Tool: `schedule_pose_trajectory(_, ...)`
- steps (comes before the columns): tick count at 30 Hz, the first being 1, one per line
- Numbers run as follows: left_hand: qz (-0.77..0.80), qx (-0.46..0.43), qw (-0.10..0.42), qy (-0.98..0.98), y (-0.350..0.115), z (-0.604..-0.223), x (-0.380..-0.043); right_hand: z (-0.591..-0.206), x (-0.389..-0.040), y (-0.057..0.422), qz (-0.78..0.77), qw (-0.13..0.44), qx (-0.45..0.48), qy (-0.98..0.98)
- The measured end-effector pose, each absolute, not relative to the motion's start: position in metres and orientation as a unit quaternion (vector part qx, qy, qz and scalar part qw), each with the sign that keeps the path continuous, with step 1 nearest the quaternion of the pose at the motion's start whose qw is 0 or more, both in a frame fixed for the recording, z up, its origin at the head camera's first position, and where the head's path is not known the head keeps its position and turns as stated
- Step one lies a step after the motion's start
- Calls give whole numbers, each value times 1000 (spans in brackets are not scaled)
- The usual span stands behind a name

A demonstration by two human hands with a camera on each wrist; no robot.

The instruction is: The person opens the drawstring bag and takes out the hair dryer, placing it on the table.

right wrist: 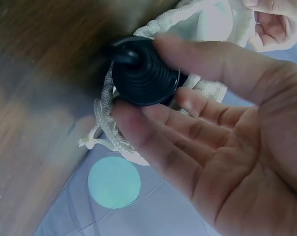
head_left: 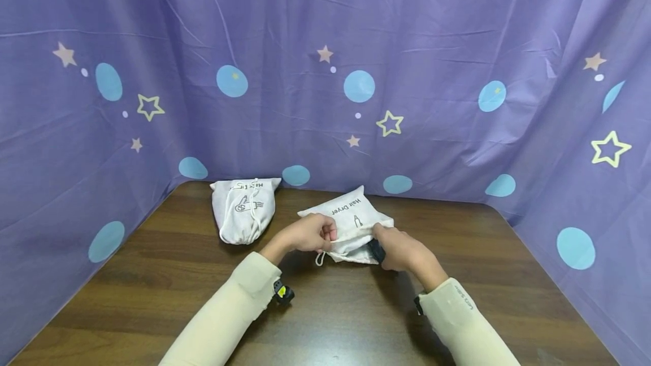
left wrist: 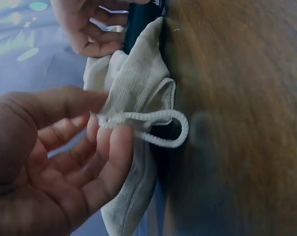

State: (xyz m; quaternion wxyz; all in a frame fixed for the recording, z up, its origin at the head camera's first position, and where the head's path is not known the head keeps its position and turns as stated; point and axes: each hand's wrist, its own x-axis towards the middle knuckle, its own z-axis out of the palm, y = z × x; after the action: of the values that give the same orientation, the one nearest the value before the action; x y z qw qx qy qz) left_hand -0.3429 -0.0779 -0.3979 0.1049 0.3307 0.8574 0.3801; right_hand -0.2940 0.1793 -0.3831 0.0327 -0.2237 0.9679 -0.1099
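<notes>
Hair Dryer bag (head_left: 363, 216): lying towards the rear of the tabletop (head_left: 330, 309), just right of centre, printed face up and mouth turned towards the person, which I take to put the opening within easy reach
Left hand (head_left: 310, 232): I have it pinching the cloth at the rim, next to a loose drawstring loop (left wrist: 173, 130); I'd say this holds the upper layer clear of the lower one
Right hand (head_left: 404, 250): I read its thumb and fingers as gripping a black handle (right wrist: 148, 73), likely the dryer's
Ribbed end: faces outward at the right part of the mouth, the rest hidden by cloth and fingers; a grip there, as I judge it, leaves the rim to the other hand
Second drawstring bag (head_left: 231, 222): well to the left, near the curtain (head_left: 305, 100), its cord (head_left: 252, 208) across the print; placed apart, it seems, to leave working room
</notes>
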Motion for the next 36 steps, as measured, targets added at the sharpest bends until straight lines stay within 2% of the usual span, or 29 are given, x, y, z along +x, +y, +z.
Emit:
schedule_pose_trajectory(4,378,382,124,834,-80,-395,-344,-386,-298,179,-111,16,-228,967)
schedule_pose_trajectory(7,378,396,115,829,-84,-395,-347,-389,-300,179,-112,6,-230,967)
schedule_pose_trajectory(14,317,346,-32,883,-94,-397,-357,-394,-302,177,-100,-8,-230,968)
schedule_pose_trajectory(18,286,301,-76,907,-101,-399,-362,-393,-302,177,-104,-7,-232,967)
schedule_pose_trajectory(28,259,223,-60,938,-109,-401,-364,-391,-303,185,-96,-16,-239,966)
schedule_pose_trajectory(36,267,202,-61,940,-109,-397,-364,-390,-308,194,-107,-19,-244,964)
